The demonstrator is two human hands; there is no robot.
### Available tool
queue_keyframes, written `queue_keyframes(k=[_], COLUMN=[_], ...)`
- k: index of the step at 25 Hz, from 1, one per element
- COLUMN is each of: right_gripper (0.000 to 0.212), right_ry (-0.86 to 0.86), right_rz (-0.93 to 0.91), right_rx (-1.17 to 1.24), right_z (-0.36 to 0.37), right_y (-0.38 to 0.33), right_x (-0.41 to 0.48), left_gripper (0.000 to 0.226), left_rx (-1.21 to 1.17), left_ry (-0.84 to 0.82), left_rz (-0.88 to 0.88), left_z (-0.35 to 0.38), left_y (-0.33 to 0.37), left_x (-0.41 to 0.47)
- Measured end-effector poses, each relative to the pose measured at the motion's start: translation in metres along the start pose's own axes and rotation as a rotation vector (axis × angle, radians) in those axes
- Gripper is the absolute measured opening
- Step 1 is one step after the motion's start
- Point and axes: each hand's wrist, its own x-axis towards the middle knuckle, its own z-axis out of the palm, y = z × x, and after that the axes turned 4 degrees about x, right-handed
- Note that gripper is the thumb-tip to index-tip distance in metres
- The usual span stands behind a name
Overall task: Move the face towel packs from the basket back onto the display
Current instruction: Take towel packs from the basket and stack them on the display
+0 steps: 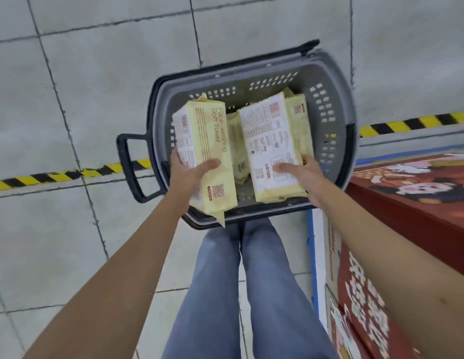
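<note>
a grey basket (329, 104) with dark handles sits on the tiled floor (96, 73), just ahead of the person's legs (251, 294) in blue jeans. both bare arms reach down into it.

the left hand (189, 174) grasps a pale yellow pack (207, 151) printed "face-washing soft towel", thumb across the front and fingers wrapped around its left side. this pack is tilted, and its near end overhangs the basket's near rim.

the right hand (301, 174) grasps a second pack (269, 149), held with its white printed back facing up; the thumb lies on that face and the fingers curl around the right edge. it sits over the middle of the basket, its near end close to the near wall.

more packs (299, 112) of the same yellow lie inside the basket, partly hidden under and between the two held ones; how many cannot be told.

a black and yellow striped tape (57, 177) runs across the floor behind the basket. to the right stands a red display (407, 216) with cartoon figures on its top, just beside the basket.
</note>
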Motion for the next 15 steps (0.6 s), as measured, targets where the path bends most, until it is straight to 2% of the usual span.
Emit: queue_keyframes(k=[2, 7, 10, 15], right_gripper=[0.112, 0.079, 0.074, 0.063], right_ry=[-0.001, 0.015, -0.004, -0.059], right_rz=[-0.039, -0.136, -0.179, -0.259], right_rx=[0.001, 0.037, 0.136, 0.236], right_z=[-0.009, -0.034, -0.044, -0.054], right_y=[-0.013, -0.033, -0.032, -0.018], right_x=[-0.047, -0.158, -0.204, -0.259], left_gripper=[0.078, 0.078, 0.064, 0.059], left_rx=[-0.031, -0.094, -0.128, -0.242], left_ry=[0.001, 0.010, 0.021, -0.017], left_rz=[0.023, 0.116, 0.179, 0.238], left_z=[-0.020, -0.062, -0.076, -0.087], left_y=[0.021, 0.061, 0.070, 0.065], left_x=[-0.046, -0.151, -0.201, -0.253])
